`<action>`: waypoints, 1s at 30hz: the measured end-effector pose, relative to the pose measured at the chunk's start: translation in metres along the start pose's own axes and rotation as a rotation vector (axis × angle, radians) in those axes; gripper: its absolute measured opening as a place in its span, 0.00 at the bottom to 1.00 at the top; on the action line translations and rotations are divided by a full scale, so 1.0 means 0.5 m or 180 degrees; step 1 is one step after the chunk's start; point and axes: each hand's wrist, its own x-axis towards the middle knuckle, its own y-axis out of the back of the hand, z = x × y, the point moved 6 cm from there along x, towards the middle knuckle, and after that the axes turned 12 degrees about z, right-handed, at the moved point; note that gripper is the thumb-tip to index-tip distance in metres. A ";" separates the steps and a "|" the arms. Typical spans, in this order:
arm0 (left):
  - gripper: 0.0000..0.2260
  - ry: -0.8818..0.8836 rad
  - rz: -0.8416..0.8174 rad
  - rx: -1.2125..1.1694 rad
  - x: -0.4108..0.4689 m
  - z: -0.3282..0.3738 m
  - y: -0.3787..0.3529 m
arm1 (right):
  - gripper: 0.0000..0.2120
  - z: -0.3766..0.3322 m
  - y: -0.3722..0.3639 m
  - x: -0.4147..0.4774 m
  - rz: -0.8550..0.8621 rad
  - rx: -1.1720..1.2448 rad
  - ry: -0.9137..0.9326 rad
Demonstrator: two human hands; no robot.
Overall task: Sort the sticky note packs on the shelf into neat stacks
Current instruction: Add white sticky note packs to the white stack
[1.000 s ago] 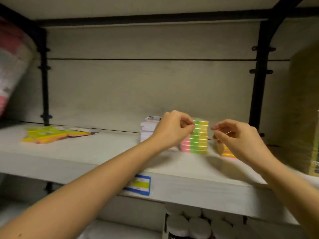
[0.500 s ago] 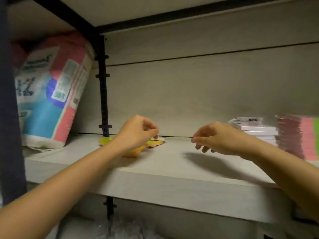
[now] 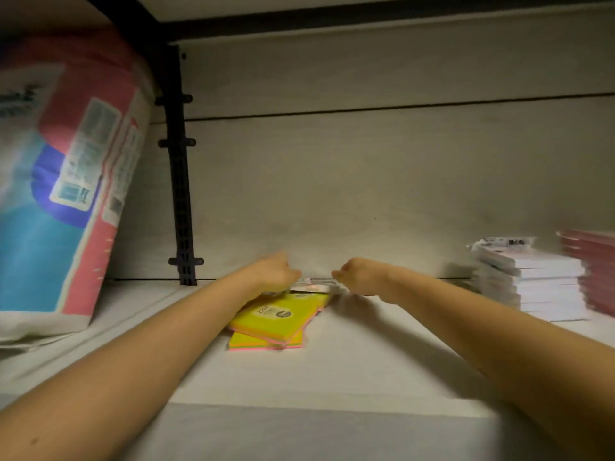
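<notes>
Head view: I have both hands at the back of the shelf [image 3: 332, 371], over the loose sticky note packs.
Left hand [image 3: 273, 272] and right hand [image 3: 357, 272] curled, either side of a pale pack [image 3: 314, 287]; grip state I cannot tell. Yellow packs [image 3: 276, 319] lie askew just nearer than both hands. White stack [image 3: 532, 281] and pink stack [image 3: 595, 267] sit well right of right hand.

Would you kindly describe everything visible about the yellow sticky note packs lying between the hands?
The yellow sticky note packs lie flat on the shelf, loosely overlapped and skewed, not squared up. The top pack is bright yellow with a round label; pink and orange layers show along the edges. The left hand reaches over their far end; whether it touches them cannot be told.
</notes>
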 end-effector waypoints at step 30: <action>0.14 -0.0932 0.0402 -0.4060 -0.217 0.217 0.057 | 0.10 0.180 0.197 -0.238 0.0841 0.3940 -0.0391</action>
